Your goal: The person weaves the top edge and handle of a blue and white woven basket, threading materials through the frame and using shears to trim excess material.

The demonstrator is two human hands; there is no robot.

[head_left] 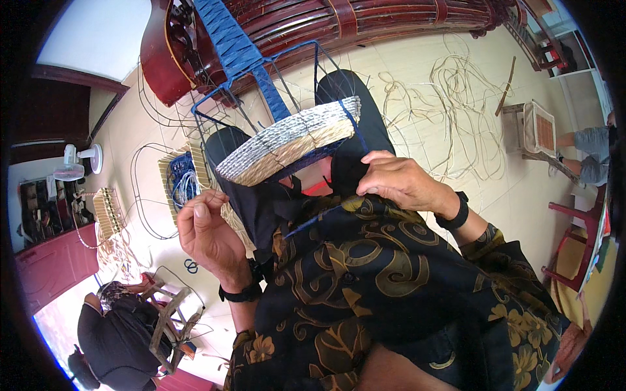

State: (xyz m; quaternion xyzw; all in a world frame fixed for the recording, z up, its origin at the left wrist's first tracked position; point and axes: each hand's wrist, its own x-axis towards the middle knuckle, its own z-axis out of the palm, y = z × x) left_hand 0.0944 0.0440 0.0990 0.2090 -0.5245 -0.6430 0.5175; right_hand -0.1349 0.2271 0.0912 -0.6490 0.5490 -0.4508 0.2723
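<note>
A half-woven basket [290, 140] rests across my lap, its wire frame partly wrapped in dark blue strip. Its woven band is grey-white along one side and cream along the other. From the frame a wide blue-wrapped handle [231, 39] runs toward the top of the view. My left hand [212, 228] is left of the basket, thumb and finger pinched on what looks like a thin strand. My right hand [401, 184] is at the basket's right end, its fingers curled at a dark blue strip [360, 138]. Exactly how they grip it is partly hidden.
A dark red wooden bench [313, 23] spans the far side. Loose pale cord [450, 98] lies tangled on the floor at right. Bare wire frames and a slatted basket [171, 186] with blue cord stand left. Another person [120, 332] sits lower left; a fan [81, 161] is behind.
</note>
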